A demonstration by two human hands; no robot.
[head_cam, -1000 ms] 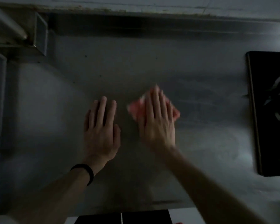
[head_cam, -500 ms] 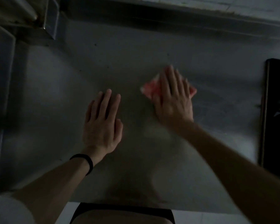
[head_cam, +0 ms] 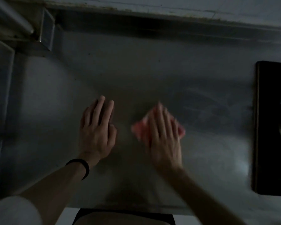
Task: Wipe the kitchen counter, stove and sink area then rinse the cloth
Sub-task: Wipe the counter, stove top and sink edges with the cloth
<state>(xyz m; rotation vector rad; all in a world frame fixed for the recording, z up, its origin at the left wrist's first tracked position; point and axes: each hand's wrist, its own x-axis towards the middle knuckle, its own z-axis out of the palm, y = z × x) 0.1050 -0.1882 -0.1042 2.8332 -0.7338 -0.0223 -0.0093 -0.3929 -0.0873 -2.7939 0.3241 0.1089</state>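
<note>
In the head view, the scene is dark. The right hand (head_cam: 164, 138) lies flat on a pink cloth (head_cam: 139, 129), with the fingers straight and close together. It presses the cloth down and does not grip it. The cloth is folded small and sits on the steel worktop (head_cam: 152, 70), about in the middle, and its corners show on both sides of the hand. The hand and the cloth look blurred, so I judge that a wiping stroke is going on.

The left hand (head_cam: 96, 132) rests flat on the worktop just beside the cloth, with the fingers straight, and it holds nothing. It has a dark band (head_cam: 83, 166) on the wrist. The black stove (head_cam: 272, 127) is at the right edge, well apart from the cloth. The far left is too dark to tell what is there.

Some things could go wrong from here. Only a flat palm holds the cloth, so a quick stroke could leave it behind or unfold it. The left hand is very near to the wiping path, and the cloth could bump it. The light is weak, so dirty spots are easy to miss. The stove looks untouched, and its raised edge could catch the cloth when the wiping reaches it.
</note>
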